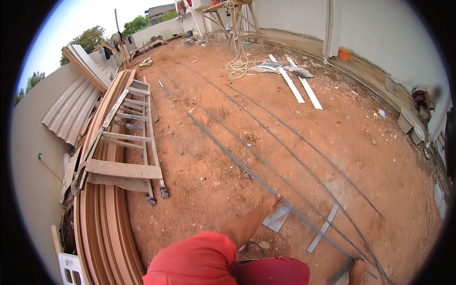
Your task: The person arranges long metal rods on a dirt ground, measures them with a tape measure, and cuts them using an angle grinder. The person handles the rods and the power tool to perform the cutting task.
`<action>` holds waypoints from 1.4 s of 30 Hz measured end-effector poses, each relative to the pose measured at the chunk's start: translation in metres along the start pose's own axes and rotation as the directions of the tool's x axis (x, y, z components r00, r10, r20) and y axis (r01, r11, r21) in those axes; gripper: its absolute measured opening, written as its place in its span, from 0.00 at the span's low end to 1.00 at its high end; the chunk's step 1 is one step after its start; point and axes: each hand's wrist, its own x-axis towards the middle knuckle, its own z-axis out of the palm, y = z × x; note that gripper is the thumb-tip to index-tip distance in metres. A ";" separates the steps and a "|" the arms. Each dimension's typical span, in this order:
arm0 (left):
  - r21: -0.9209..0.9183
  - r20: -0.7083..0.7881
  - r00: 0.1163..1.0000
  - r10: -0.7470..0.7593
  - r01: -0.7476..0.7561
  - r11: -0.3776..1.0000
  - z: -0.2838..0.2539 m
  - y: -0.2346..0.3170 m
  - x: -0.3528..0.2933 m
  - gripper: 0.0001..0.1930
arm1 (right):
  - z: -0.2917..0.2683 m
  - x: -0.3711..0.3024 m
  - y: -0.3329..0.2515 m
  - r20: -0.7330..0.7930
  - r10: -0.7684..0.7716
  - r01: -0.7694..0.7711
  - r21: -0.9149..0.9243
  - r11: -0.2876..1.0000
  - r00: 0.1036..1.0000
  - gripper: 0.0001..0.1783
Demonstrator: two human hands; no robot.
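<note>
At far left, a corrugated sheet (72, 118) leans on a wall, with long brown boards (113, 228) lying beside a ladder (151, 138). From left of centre, a bundle of thin metal rods (245, 168) runs across reddish soil toward the lower right. The person's left hand (271, 203), reaching from a red sleeve (197, 256), has its fingers curled around the bundle. Just beyond lie a grey flat piece (276, 220) and a pale strip (323, 229). At lower right, the right hand (357, 269) is at the bundle's near end; whether its fingers grip cannot be told. An orange bucket (344, 55) stands farther right.
</note>
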 end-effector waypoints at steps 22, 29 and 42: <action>0.094 0.062 0.998 0.017 -0.022 0.995 -0.009 0.005 0.006 0.09 | 0.015 -0.005 0.005 0.005 -0.068 0.067 0.098 0.993 0.998 0.12; 0.154 0.087 0.993 0.082 -0.094 0.984 0.001 0.007 -0.016 0.07 | 0.029 -0.015 0.024 -0.044 -0.085 0.089 0.094 0.992 0.995 0.10; 0.140 0.270 0.944 0.188 -0.232 0.963 0.039 0.047 -0.050 0.12 | -0.062 -0.049 0.019 -0.139 -0.128 0.160 0.250 0.955 0.982 0.06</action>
